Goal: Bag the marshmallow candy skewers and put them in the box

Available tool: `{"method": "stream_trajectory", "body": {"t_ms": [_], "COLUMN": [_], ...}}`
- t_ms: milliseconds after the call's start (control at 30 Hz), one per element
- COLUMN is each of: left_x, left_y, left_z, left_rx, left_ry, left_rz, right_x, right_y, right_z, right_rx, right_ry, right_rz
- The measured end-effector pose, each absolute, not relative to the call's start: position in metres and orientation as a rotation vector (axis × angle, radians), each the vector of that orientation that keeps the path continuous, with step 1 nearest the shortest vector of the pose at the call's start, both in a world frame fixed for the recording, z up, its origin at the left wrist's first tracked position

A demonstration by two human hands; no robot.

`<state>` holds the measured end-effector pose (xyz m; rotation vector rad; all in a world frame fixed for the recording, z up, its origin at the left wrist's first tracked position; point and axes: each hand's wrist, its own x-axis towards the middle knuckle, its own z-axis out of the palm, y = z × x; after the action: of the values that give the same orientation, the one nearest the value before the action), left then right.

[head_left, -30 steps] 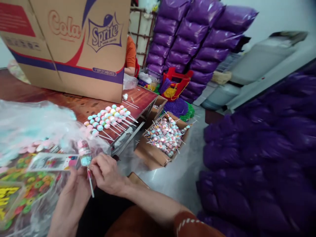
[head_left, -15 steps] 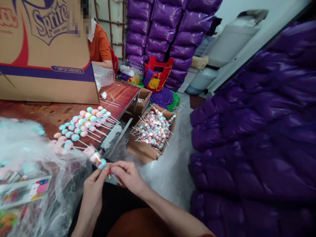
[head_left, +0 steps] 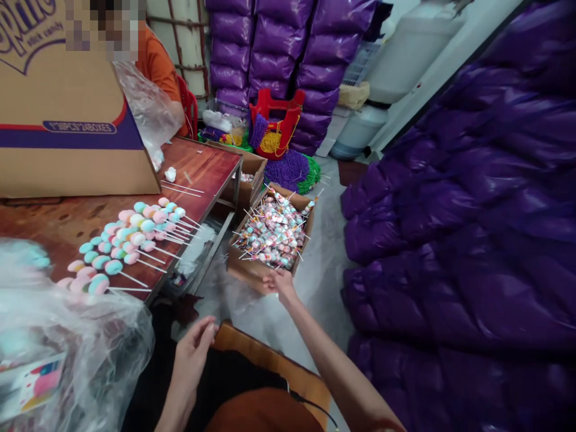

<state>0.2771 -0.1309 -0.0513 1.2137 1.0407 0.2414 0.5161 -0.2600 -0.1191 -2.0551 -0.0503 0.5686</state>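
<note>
My right hand (head_left: 279,282) is stretched out over the near edge of a cardboard carton (head_left: 245,273) on the floor. Its fingers look loosely extended, and I see nothing held in them. Wrapped marshmallow skewers (head_left: 274,231) fill that carton in a jumbled heap, sticks pointing every way. Above my lap, my left hand (head_left: 195,342) is raised with its fingers loosely bent and nothing visible between them. On the table (head_left: 207,159) to the left lie several unwrapped marshmallow skewers (head_left: 130,231) in rows, their white sticks pointing right.
A large printed cardboard box (head_left: 81,162) stands on the table. Clear plastic bags (head_left: 103,336) cover its near left side. Behind sits a person in an orange shirt (head_left: 157,63). Purple packs (head_left: 450,240) are stacked along the right; a red stool (head_left: 279,114) is at the back.
The wrapped marshmallow skewer that both hands held has left them. My right hand has swung forward to the carton; my left hand stays near my lap. The view has shifted slightly right.
</note>
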Motion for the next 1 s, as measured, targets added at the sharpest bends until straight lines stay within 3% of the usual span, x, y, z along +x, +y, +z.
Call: {"method": "stream_trajectory", "body": {"t_ms": [200,467,1000], "left_x": [0.254,0.251,0.235], "left_y": [-0.137,-0.147,-0.139], "left_z": [-0.064,-0.067,-0.091], "left_rx": [1.202,1.159,0.998], "left_ry": [1.161,1.153,1.227], "left_rz": [0.268,0.237,0.194], "right_x": [0.553,0.611,0.612], "right_y": [-0.256,-0.200,-0.168], "right_z": [-0.121,-0.128,-0.168], "right_rx": [-2.626,-2.676,-2.937], "right_ry": [-0.587,-1.505,-1.325], "right_rz": [0.405,0.555,0.568]}}
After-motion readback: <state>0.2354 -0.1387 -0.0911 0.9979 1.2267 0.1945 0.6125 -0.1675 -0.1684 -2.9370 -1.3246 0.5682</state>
